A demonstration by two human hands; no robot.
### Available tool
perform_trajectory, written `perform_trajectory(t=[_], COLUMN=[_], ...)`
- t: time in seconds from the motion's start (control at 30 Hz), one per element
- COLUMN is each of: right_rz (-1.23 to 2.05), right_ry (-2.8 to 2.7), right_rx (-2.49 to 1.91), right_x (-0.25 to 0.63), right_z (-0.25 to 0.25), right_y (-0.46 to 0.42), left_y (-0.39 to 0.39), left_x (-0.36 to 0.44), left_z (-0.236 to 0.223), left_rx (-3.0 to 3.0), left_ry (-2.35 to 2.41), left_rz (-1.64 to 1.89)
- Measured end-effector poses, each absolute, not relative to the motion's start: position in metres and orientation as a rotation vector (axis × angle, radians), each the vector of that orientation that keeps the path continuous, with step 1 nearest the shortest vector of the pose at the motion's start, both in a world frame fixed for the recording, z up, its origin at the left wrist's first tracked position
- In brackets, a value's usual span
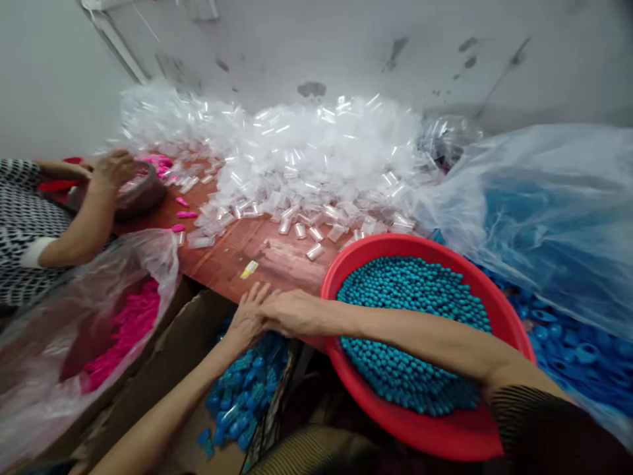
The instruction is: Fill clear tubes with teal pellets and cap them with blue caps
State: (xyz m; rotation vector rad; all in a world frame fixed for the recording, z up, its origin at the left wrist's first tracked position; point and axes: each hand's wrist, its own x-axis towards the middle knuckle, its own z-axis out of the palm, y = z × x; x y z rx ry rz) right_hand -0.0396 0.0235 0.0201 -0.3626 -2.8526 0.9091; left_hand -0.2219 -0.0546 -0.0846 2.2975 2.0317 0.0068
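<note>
At the front edge of the reddish table (225,247), my two hands meet. My left hand (248,315) has its fingers stretched out toward the tabletop. Across it comes my right hand (291,311), its fingers bent and pressed together against the left one; anything inside them is hidden. My right forearm passes over a red basin (512,330) full of small teal bead-like pieces (410,284). Just below my hands, a cardboard box holds blue plastic pieces (244,396). A small yellow-and-white label (250,269) lies on the table beyond my left fingertips.
A large heap of clear plastic tubes (316,165) covers the table's back. At left, another person's hands (113,168) are over a dark bowl (143,194), near a bag of pink pieces (131,326). Blue parts (568,343) under plastic sheeting (544,185) lie right.
</note>
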Motion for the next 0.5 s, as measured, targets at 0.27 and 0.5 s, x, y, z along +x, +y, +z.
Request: perform_trajectory(t=[0.27, 0.5], right_rz=[0.638, 0.527], right_ry=[-2.685, -2.213], right_rx=[-0.654, -1.127], right_x=[0.114, 0.179], right_z=[0.028, -0.002], right_y=[0.032, 0.017], left_y=[-0.078, 0.0], left_x=[-0.242, -0.272], left_z=[-0.104, -0.097], left_rx=[2.302, 1.771], left_ry=[2.095, 2.503], left_rz=[0.226, 0.875])
